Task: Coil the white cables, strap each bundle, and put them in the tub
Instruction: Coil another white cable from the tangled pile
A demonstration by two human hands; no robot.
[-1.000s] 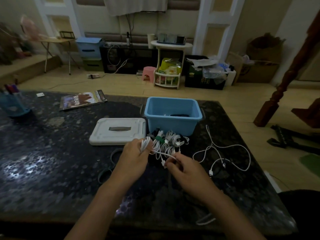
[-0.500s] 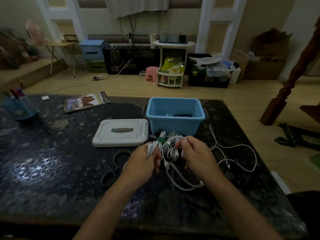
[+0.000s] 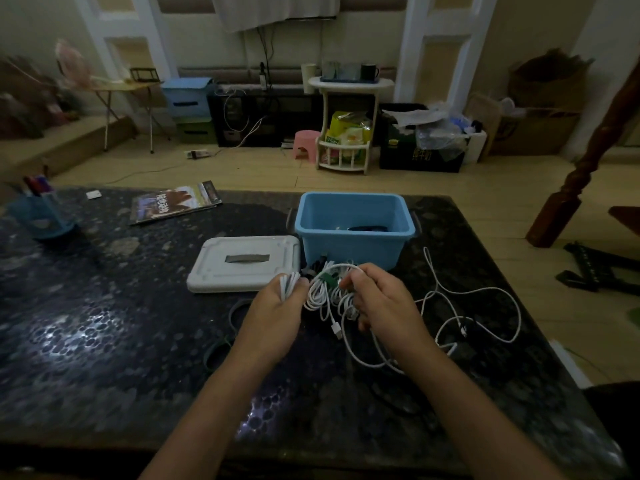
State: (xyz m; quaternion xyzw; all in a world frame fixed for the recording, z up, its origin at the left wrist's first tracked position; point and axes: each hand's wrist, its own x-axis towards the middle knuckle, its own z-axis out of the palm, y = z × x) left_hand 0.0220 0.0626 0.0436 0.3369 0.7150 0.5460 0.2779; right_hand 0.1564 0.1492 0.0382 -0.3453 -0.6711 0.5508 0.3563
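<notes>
My left hand [image 3: 273,315] grips a coil of white cable [image 3: 289,282] whose loops stick up above the fist. My right hand [image 3: 382,299] pinches the same cable's free length, which arches from the coil over to its fingers and hangs down in a loop with a plug [image 3: 336,330] dangling. Behind my hands lies a heap of coiled white cables with green straps [image 3: 327,289], just in front of the blue tub [image 3: 353,244]. Something dark lies inside the tub. A loose white cable [image 3: 485,306] sprawls on the table to the right.
The tub's white lid [image 3: 242,263] lies left of it on the dark stone table [image 3: 104,323]. Dark strap loops [image 3: 221,351] lie under my left forearm. A magazine [image 3: 175,206] and a blue pen cup [image 3: 41,213] sit far left. The table's right edge drops to the floor.
My right hand has risen from low beside the coil up to the level of my left fist, carrying the free cable over in another turn. My left hand kept its grip.
</notes>
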